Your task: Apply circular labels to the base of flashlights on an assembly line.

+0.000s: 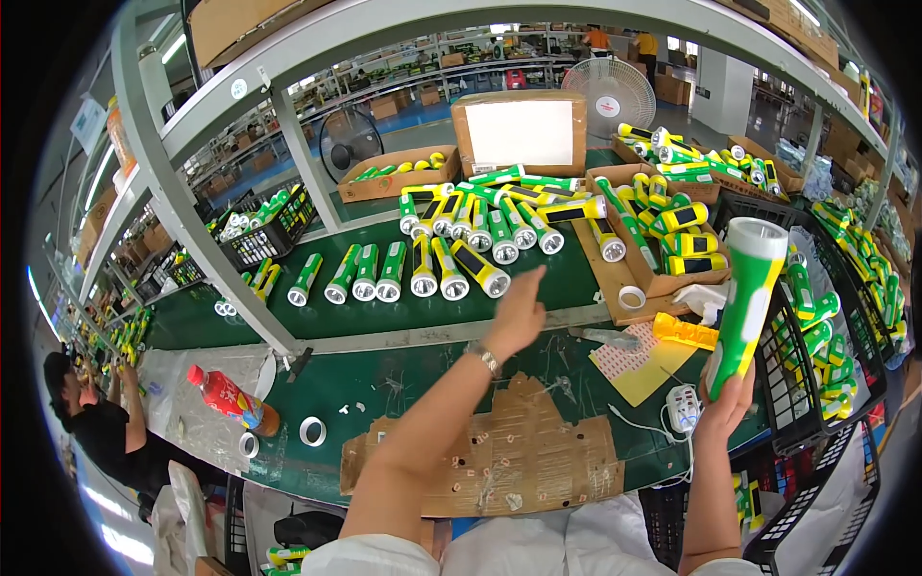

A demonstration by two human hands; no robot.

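My right hand [727, 407] is wrapped round the lower end of a green, white and yellow flashlight [745, 309], held upright with its wide white head on top. My left hand [519, 312] reaches over the bench with one finger stretched out and nothing visible in it; the other fingers are partly hidden. Just beyond it, a yellow and black flashlight [480, 270] lies in a row with its lens toward me. More green flashlights [391, 272] lie to the left in that row, and a denser group [503, 237] lies behind.
At the right, a cardboard box [663, 281] and a black crate [786, 396] hold flashlights. A power strip [684, 409] with a white cable lies by my right wrist. Torn cardboard [519, 451] covers the near bench. A red-capped bottle [230, 398] stands left, near tape rolls [312, 431]. Another person [101, 413] works far left.
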